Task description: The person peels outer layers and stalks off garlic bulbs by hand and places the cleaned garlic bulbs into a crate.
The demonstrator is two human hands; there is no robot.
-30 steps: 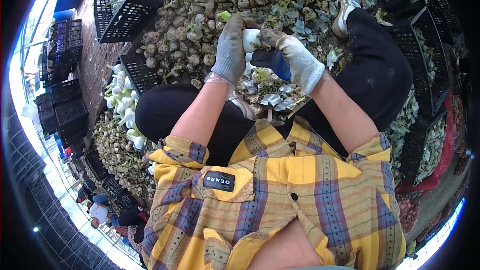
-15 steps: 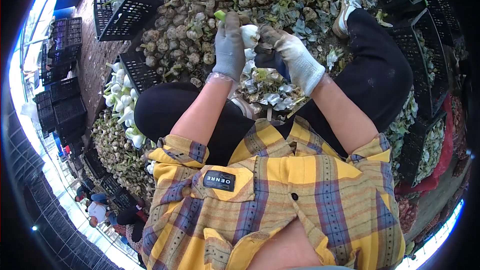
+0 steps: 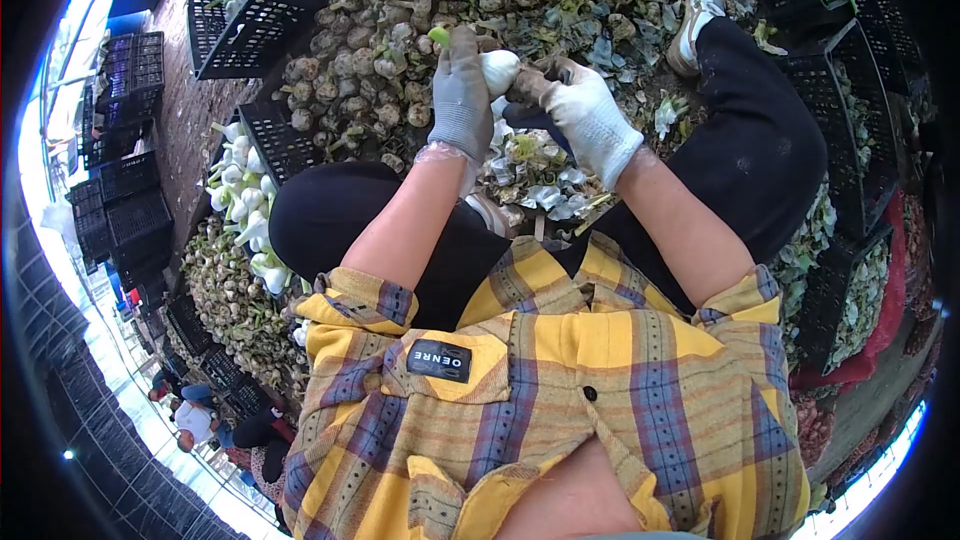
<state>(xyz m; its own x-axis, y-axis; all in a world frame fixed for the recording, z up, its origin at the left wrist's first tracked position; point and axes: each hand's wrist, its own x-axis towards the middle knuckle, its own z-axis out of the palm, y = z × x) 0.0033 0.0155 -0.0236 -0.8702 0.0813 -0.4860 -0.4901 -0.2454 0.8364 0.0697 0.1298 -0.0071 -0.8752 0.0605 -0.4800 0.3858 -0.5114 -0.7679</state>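
Observation:
My left hand, in a grey-coated glove, is closed around a white garlic bulb. The bulb's cut green stem pokes out past the thumb side. My right hand, in a white glove with a dirt-stained palm and fingers, is closed right beside the bulb's root end. Under its fingers shows a dark blue object, partly hidden, whose kind I cannot make out. Below both hands lie loose garlic skins between my legs.
A heap of unpeeled garlic bulbs spreads ahead. Cleaned white bulbs lie by my left knee beside a black crate. Another black crate stands front left, more crates line the right. People sit far left.
The right hand has turned slightly and shifted a little at the bulb's root end. A strip of white skin below the bulb no longer shows. The left hand keeps its hold.

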